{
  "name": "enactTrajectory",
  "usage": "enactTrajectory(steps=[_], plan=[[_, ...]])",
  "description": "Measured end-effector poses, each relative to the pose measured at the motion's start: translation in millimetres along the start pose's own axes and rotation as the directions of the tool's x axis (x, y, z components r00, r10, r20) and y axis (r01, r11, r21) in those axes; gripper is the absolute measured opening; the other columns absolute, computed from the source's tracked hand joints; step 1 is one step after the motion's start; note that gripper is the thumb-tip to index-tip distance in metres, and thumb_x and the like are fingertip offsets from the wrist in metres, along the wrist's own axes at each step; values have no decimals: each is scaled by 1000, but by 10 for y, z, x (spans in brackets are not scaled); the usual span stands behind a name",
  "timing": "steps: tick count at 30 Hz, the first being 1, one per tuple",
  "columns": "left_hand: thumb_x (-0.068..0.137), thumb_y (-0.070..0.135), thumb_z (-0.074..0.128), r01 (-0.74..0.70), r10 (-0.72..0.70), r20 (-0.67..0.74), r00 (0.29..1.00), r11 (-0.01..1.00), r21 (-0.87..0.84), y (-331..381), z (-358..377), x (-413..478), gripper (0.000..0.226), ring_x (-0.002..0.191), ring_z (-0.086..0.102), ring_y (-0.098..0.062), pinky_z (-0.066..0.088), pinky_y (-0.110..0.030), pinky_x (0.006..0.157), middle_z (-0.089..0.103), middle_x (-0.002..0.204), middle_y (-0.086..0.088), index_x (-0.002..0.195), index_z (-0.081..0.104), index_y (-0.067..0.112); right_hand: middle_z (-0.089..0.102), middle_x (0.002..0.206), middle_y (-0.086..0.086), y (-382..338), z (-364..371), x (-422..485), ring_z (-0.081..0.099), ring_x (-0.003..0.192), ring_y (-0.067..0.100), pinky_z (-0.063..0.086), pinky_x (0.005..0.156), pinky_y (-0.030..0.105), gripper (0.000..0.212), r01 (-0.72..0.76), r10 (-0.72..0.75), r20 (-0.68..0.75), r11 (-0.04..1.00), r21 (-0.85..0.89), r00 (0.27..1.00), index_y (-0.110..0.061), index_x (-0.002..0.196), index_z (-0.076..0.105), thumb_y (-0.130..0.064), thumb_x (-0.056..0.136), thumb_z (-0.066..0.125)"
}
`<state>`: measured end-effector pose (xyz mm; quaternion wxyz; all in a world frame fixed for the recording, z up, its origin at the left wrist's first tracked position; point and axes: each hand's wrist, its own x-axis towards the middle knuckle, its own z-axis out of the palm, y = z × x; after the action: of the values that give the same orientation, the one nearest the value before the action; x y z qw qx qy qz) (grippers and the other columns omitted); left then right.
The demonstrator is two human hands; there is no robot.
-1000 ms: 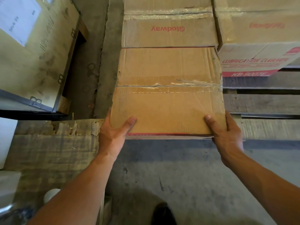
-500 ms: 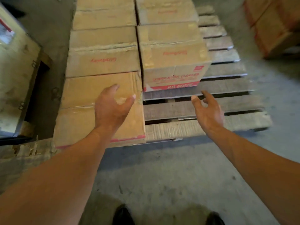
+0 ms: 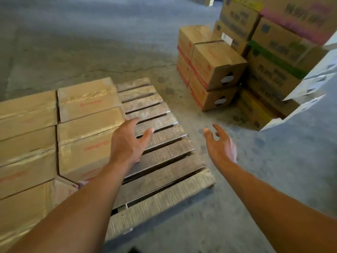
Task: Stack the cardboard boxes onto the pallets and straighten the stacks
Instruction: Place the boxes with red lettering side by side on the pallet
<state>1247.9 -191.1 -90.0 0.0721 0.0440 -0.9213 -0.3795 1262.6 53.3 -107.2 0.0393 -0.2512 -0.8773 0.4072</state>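
Cardboard boxes point(image 3: 87, 125) with red lettering cover the left part of the pallet point(image 3: 164, 161) in a single layer, side against side; the right part shows only bare slats, so I judge this layer roughly half laid, with nothing stacked above it; my left grip point(image 3: 127, 143) hangs over the line where boxes meet bare slats, fingers spread and relaxed, holding nothing, and I cannot tell whether it touches the box beneath; my right grip point(image 3: 220, 145) is out over the floor point(image 3: 91, 42) just beside the pallet, empty as well, fingers loose; well apart to the right, a small pile of like boxes point(image 3: 215, 70) stands on the floor against taller stacks of printed cartons point(image 3: 273, 57); I take that pile for the supply left to carry over; the nearest box point(image 3: 27, 216) looks a little askew to its neighbour, though blur makes this uncertain, so some straightening may be left too.
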Motion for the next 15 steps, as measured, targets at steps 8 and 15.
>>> enactTrajectory(steps=[8, 15], plan=[[90, 50, 68, -40, 41, 131, 990, 999, -16, 631, 658, 2004, 64, 134, 52, -22, 41, -38, 112, 57, 145, -7, 142, 56, 14, 52, 150, 2, -612, 67, 1725, 54, 131, 26, 45, 109, 51, 65, -119, 123, -48, 989, 85, 991, -38, 150, 40, -69, 93, 46], [91, 53, 65, -52, 50, 331, 942, 999, -1, 1115, 1389, 4064, 72, 140, 44, -23, 37, -39, 114, 48, 152, -7, 150, 45, 18, 47, 153, 5, -1170, 302, 3545, 45, 139, 28, 37, 114, 47, 66, -309, 314, -96, 949, 66, 945, -35, 153, 38, -65, 95, 48]])
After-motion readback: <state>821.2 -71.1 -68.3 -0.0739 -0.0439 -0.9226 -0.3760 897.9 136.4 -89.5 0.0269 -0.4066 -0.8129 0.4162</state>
